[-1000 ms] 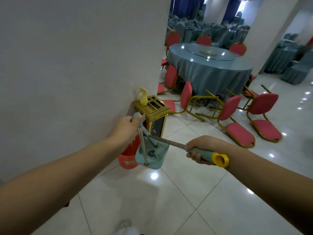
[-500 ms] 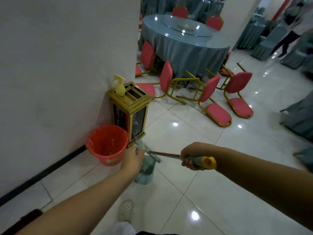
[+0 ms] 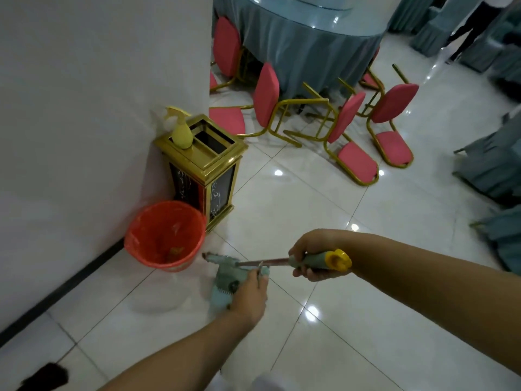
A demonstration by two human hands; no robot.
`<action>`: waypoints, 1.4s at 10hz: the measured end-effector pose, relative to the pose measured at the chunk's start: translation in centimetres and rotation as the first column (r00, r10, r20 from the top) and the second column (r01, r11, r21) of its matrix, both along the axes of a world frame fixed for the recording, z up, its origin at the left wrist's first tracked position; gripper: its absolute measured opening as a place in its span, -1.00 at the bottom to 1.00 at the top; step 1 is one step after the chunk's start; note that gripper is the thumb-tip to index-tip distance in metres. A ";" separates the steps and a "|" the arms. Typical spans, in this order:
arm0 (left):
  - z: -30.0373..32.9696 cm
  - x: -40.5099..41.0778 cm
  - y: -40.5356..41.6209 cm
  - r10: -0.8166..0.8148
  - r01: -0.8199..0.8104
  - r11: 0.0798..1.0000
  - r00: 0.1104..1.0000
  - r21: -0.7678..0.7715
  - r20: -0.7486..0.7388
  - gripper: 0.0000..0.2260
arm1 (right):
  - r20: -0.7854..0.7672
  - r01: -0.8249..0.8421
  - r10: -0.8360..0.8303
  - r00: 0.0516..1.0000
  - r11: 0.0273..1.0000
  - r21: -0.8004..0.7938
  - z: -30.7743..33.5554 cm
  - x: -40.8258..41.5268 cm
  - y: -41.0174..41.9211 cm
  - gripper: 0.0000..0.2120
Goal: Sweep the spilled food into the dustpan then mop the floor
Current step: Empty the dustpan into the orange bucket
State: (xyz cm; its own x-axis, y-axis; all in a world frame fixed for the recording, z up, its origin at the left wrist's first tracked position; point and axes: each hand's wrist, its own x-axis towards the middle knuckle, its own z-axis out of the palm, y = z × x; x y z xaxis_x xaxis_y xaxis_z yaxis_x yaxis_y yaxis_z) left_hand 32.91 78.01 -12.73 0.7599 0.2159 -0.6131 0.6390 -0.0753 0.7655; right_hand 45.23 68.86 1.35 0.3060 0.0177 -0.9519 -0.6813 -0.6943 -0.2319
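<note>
White wall point(image 3: 84, 108); glossy tiled floor point(image 3: 394, 277); red chairs point(image 3: 355, 142) ring a draped table point(image 3: 304, 43).

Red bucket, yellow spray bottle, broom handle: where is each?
red bucket point(image 3: 146, 244): head view, left wall inside the rim.
yellow spray bottle point(image 3: 182, 135): head view, bottle body.
broom handle point(image 3: 315, 261): head view, green grip.

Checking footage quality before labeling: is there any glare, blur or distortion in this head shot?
Head view: bright ceiling-light glare spots dot the glossy floor; wide-angle distortion bends the wall and chairs; mild softness throughout, and the dustpan by the left hand looks smeared.
</note>
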 end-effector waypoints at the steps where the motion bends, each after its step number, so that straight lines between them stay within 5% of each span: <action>1: -0.8 0.3 -0.4 -0.001 -0.004 0.994 0.999 -0.113 -0.046 -0.66 | -0.056 -0.076 0.074 0.996 0.996 -0.044 0.5 0.8 0.4 -0.77; 4: -1.4 1.1 -2.0 0.010 -0.084 0.938 0.976 -0.335 -0.217 -0.67 | -0.146 -0.319 0.309 0.940 0.947 -0.048 0.8 3.3 0.6 -0.79; 5: -1.7 1.6 -1.9 0.072 -0.218 0.877 0.941 -0.429 -0.331 -0.74 | -0.172 -0.394 0.386 0.906 0.919 -0.014 0.6 3.9 0.6 -0.75; 6: -2.1 2.3 -1.6 0.181 -0.439 0.713 0.869 -0.547 -0.461 -0.74 | -0.172 -0.469 0.466 0.868 0.883 0.023 0.1 4.1 0.5 -0.72; 8: -3.5 4.1 -2.7 0.231 -0.635 0.581 0.729 -0.509 -0.645 -0.56 | -0.175 -0.493 0.504 0.846 0.863 0.106 -0.2 4.8 -0.9 -0.77; 10: -4.1 5.5 -4.6 0.271 -0.742 0.550 0.592 -0.383 -0.759 -0.50 | -0.168 -0.528 0.551 0.818 0.833 0.164 -0.7 5.0 -3.0 -0.70; 14: -3.4 10.4 -7.1 0.384 -0.812 0.382 0.574 -0.442 -0.723 -0.76 | -0.122 -0.484 0.552 0.825 0.800 0.354 0.9 7.3 -4.1 -0.84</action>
State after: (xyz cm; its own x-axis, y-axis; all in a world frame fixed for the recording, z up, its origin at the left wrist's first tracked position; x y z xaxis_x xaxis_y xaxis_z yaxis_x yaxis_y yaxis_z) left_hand 43.30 70.93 -16.16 0.1958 -0.1410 -0.9705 0.5098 0.8600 -0.0221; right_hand 52.52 64.79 2.22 -0.0356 0.4046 -0.9138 -0.2939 -0.8782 -0.3774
